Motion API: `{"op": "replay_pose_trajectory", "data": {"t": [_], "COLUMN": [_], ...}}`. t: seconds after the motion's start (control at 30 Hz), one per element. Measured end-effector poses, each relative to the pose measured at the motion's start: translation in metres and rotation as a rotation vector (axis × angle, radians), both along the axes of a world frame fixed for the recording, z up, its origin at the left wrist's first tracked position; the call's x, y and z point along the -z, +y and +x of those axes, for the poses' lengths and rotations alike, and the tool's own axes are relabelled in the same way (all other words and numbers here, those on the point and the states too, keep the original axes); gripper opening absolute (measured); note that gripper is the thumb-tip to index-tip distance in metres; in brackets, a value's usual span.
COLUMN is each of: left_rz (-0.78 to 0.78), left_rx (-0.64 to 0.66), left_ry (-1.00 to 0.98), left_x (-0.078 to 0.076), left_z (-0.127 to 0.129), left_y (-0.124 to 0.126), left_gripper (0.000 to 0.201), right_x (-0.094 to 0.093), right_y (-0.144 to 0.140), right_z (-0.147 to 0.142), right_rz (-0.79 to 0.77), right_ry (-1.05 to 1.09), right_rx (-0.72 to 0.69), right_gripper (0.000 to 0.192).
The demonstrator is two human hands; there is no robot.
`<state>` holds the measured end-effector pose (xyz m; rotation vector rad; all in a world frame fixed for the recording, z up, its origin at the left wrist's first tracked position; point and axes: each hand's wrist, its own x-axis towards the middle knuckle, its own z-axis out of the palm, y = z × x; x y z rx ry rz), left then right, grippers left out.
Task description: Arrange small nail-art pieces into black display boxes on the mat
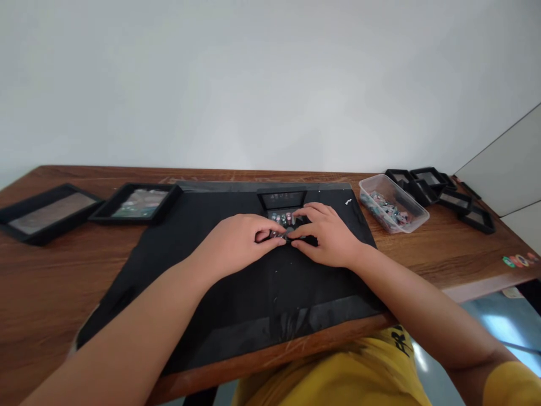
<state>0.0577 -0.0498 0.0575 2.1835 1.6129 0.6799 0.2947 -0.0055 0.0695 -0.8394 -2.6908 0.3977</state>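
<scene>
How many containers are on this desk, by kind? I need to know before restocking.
Large black trays at the far left: 2
Small black tray on the mat, just beyond the left hand and right hand: 1
Clear plastic tub of small pieces: 1
Small black trays piled at the far right: about 6; they overlap
Total: about 10

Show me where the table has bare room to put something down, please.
Bare: black mat nearer than both hands, and wood left of it. Crowded: right hand, left hand, clear tub, small black trays.
</scene>
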Motion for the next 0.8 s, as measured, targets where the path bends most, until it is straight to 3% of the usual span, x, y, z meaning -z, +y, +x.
{"op": "replay_pose_trajectory", "data": {"t": [0.17, 0.8], "left_rz": [-0.021, 0.033], "left_rx": [0.043, 0.121], "left_ry": [0.068, 0.051], "left_x": [-0.006, 0.001], "left_z": [0.0, -0.002], "left_y": [0.0, -0.002], "left_gripper": [0.023, 0.024], "right_x": [-0.003, -0.012], "right_y": [-0.001, -0.002], "right_z": [0.002, 0.01], "right_rz": [-0.004, -0.003], "right_ry": [-0.042, -0.171], "right_rx": [-0.015, -0.035], "right_gripper": [0.022, 0.036]}}
